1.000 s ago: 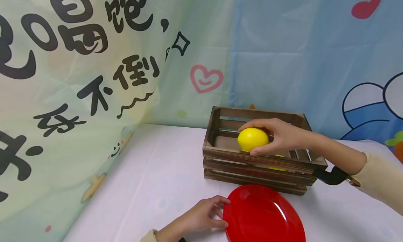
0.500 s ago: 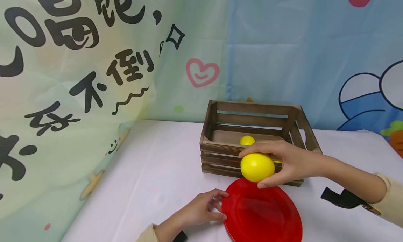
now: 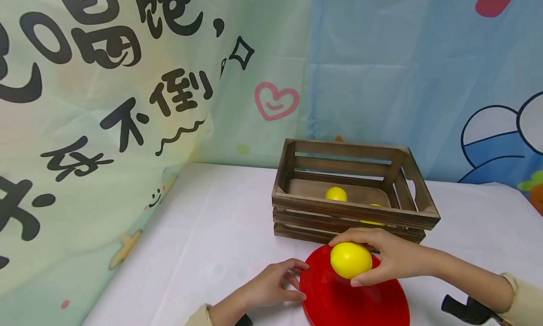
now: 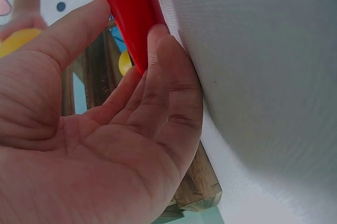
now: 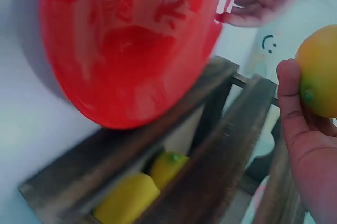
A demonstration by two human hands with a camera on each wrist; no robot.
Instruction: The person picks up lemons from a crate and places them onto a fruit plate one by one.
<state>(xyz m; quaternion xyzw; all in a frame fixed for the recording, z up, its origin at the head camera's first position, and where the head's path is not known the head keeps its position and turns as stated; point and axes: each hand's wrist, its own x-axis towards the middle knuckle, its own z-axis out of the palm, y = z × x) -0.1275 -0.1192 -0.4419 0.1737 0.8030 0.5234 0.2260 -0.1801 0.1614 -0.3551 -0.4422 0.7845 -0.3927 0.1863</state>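
1. Right hand (image 3: pixel 392 260) grips a yellow lemon (image 3: pixel 350 260), fingers curled over top, thumb under; lemon sits just above the red plate (image 3: pixel 339 302), contact with plate unclear.
2. Left hand (image 3: pixel 271 286) at plate's left rim; fingers (image 4: pixel 168 77) and thumb pinch the rim in the left wrist view.
3. Plate lies on white bench (image 3: pixel 220 241), just in front of wooden crate (image 3: pixel 352 213).
4. Crate holds two more lemons (image 3: pixel 336 193); one near the middle, one partly hidden behind the front slat.
5. Cartoon backdrop (image 3: pixel 127 81) hangs behind the bench.
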